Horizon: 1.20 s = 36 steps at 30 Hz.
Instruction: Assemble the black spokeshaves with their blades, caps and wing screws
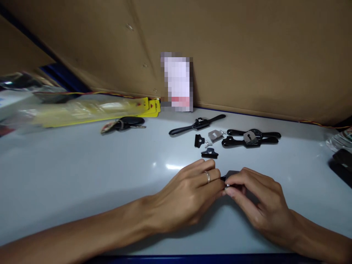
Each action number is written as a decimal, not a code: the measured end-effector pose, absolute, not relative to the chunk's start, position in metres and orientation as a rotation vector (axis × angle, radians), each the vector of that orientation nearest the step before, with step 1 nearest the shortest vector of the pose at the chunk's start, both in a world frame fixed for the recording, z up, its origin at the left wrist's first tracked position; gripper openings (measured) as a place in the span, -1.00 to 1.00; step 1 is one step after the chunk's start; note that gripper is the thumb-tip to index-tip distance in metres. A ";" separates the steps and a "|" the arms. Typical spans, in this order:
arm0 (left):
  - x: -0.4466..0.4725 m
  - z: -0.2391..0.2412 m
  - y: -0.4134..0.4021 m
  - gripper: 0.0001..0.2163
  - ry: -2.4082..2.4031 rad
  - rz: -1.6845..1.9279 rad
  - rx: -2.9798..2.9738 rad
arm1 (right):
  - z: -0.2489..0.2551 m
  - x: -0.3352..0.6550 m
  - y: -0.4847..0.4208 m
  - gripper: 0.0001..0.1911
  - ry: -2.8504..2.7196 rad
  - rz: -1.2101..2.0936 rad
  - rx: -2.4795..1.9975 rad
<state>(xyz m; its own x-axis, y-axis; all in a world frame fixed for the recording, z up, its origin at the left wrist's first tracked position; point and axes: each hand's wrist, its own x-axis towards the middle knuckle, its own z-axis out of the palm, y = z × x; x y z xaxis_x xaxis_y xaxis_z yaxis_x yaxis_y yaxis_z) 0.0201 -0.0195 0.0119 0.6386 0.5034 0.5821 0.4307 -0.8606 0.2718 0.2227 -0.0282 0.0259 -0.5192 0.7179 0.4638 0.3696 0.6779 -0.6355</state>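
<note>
My left hand (189, 194), with a ring on one finger, is closed around a mostly hidden spokeshave (223, 178), of which a dark bit shows by the fingertips. A dark grey plate (232, 173) sticks up between the hands. With thumb and forefinger, my right hand (261, 198) pinches a small shiny screw (228, 185) against it. Beyond the hands lie a black cap plate (209, 153), a second black cap plate (199, 140), a steel blade (215, 136) with a slot, and a silver thumbscrew (208, 144).
One black spokeshave body (198, 124) lies at the back, and two more bodies (264, 142) lie to the right, a blade (250, 137) on them. Keys (122, 124) and yellow-backed plastic packaging (96, 110) are at left. A blurred-out upright object (178, 82) leans on the cardboard wall (247, 55).
</note>
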 end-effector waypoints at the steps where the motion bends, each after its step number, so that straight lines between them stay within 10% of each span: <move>1: 0.020 0.012 -0.020 -0.68 0.779 1.023 2.758 | 0.027 0.222 -0.028 -0.89 -2.158 0.611 -0.827; 36: -0.002 -0.002 0.008 -0.75 0.772 0.455 3.106 | 0.017 0.237 0.003 -0.78 -2.391 0.422 -0.998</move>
<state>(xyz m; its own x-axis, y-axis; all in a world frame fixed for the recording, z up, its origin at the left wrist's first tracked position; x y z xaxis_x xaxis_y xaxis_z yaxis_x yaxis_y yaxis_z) -0.0020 0.0085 -0.0018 0.8467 0.4451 0.2917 0.4708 -0.8820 -0.0207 0.2371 0.0033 0.0170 -0.5996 0.7266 0.3354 0.5680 0.6816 -0.4613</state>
